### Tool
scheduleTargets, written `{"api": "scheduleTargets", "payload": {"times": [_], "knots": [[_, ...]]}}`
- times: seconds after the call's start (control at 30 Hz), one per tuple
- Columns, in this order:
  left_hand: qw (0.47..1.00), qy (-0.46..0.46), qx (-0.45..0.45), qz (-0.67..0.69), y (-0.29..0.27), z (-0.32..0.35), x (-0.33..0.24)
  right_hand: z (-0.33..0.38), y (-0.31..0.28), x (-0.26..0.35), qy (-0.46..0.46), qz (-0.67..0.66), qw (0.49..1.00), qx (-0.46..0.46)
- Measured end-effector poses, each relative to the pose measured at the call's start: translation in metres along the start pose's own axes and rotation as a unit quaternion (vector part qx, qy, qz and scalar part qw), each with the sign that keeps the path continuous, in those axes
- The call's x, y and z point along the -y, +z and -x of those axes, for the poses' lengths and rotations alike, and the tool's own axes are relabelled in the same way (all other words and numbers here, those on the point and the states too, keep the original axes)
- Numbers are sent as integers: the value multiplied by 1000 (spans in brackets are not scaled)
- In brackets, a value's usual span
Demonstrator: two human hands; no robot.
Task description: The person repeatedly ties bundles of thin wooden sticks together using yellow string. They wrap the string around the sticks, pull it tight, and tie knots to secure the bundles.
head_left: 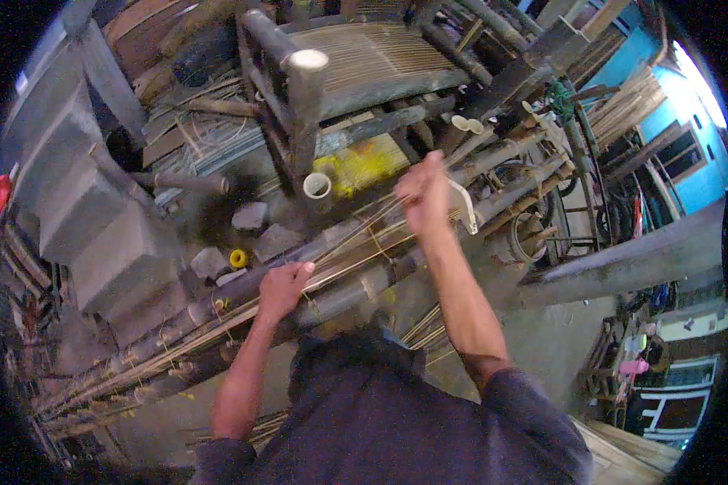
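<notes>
Two bare hands work a bundle of thin bamboo strips [344, 255] that runs slantwise from 8 o'clock toward 2 o'clock across thick bamboo poles [364, 283] lying side by side. Left hand [281, 287], just below centre, presses down on the strips with its fingers [301, 269] curled closed around several of them. Right hand [423, 198], raised toward 1 o'clock of centre, has its fingers clenched shut on the upper ends of the strips, which fan up from the bundle into the fist; a pale curved blade-like piece [465, 212] hangs from this hand at its 4 o'clock side, and whether it is a tool or a strip cannot be told. Both forearms enter from 6 o'clock, above a dark shirt [396, 420]. At 9 o'clock of the left hand a small yellow roll [238, 258] lies among grey stone blocks [251, 217]. A cut white pipe end [317, 185] stands at 12 o'clock of the left hand, beside a yellow patch [364, 162]. At 12 o'clock a bamboo frame with a slatted surface [364, 56] fills the background; blue walls [663, 113] show at 2 o'clock
</notes>
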State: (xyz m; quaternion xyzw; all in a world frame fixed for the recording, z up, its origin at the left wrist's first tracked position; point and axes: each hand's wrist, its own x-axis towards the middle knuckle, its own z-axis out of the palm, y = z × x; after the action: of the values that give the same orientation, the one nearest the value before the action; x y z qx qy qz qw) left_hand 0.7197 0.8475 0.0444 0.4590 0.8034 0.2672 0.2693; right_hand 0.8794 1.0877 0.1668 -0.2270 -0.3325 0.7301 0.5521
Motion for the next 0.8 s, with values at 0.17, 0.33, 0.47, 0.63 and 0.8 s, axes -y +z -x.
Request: {"api": "scheduleTargets", "payload": {"times": [0.17,0.33,0.47,0.63,0.8], "knots": [[1000,0,10,-21,9,-3,-7,-1,9,32,-59,137,989,13],[998,12,9,-64,10,-5,-2,-37,-17,52,-103,199,975,9],[996,12,11,-85,12,-13,0,-55,-50,24,-283,474,833,33],[990,45,-10,-132,14,9,6,-91,-93,33,48,291,955,7],[854,441,-240,135,-77,73,-147,-101,-212,121,129,343,930,37]]}}
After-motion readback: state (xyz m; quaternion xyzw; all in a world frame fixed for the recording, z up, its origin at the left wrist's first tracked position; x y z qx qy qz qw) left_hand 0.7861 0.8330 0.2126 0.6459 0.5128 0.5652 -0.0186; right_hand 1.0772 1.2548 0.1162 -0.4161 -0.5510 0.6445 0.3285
